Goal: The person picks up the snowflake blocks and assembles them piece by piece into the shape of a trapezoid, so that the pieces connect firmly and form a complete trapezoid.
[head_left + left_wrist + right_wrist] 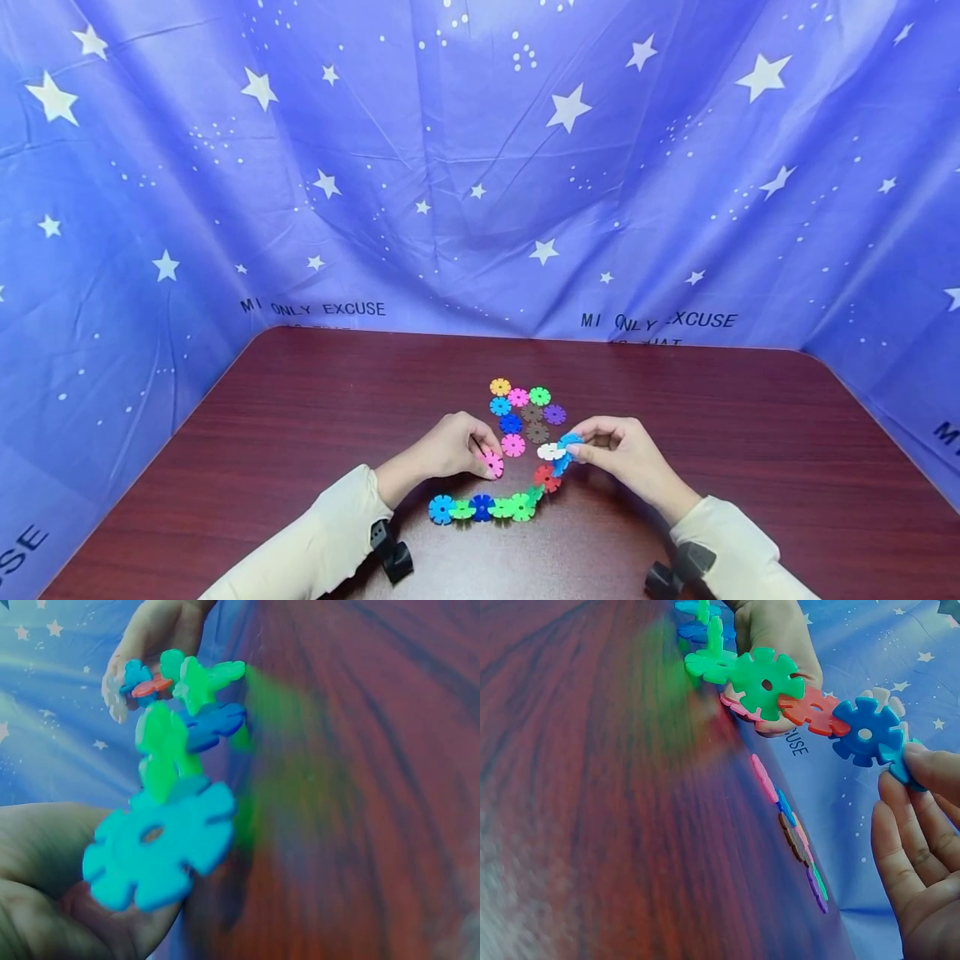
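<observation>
Chain of notched plastic discs, interlocked edge to edge, running down and leftward from the grip of the right hand; contact with the table below uncertain. Pinched there between thumb and fingers: a light-blue disc, with a blue disc and a white disc just left of the fingertips, then a red disc, followed by a row mostly of green discs. At the chain's far end, well left of that grip: a light-blue tail disc. Left hand above this row, pinching a separate pink disc by its edge, apart from the right-hand grip. Judged light, stiff and smooth, probably slightly slippery, and unlikely to break; weakest at the slotted joints, liable to twist or part under sideways load. Best held flat across a disc's faces, close to the joint, slots left uncovered. Beyond and between both grips: loose discs in a cluster, lying on a dark-red wood-grain table. Behind the wrists, black wrist cameras; farthest out, a star-printed blue cloth.
</observation>
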Demonstrator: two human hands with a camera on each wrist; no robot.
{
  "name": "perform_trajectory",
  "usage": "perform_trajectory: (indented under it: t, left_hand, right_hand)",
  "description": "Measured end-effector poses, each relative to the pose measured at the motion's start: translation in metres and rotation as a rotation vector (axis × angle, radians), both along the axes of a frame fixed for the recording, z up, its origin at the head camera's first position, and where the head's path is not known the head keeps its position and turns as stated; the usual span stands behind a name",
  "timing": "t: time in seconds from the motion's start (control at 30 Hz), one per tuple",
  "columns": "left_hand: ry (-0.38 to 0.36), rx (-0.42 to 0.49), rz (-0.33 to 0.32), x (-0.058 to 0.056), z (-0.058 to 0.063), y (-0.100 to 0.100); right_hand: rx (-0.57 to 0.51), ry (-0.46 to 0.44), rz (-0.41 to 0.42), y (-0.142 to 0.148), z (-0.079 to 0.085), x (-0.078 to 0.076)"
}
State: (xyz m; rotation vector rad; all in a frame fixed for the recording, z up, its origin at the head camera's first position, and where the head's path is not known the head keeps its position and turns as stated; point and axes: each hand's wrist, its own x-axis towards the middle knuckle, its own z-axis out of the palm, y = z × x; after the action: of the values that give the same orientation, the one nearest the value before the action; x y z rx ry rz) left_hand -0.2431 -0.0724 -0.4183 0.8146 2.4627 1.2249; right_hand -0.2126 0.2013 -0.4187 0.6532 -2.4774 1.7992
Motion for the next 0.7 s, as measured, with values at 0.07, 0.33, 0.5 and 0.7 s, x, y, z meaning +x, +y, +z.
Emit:
perform_trajectory:
  t: [0.07, 0.33, 0.5, 0.7]
  left_hand:
    - [-0.047, 0.04, 0.005, 0.0, 0.001, -0.002]
    - [-0.103, 0.141, 0.049, 0.003, 0.009, 0.0]
    - [-0.06, 0.23, 0.102, 0.011, 0.019, 0.01]
    - [-0.049, 0.33, 0.165, 0.021, 0.023, 0.021]
  right_hand:
    - [-0.013, 0.004, 0.01, 0.0, 0.0, 0.001]
    - [-0.082, 0.006, 0.06, 0.001, 0.001, 0.002]
    - [-0.099, 0.002, 0.062, 0.001, 0.001, 0.001]
    - [-0.105, 0.005, 0.051, 0.001, 0.0, 0.001]
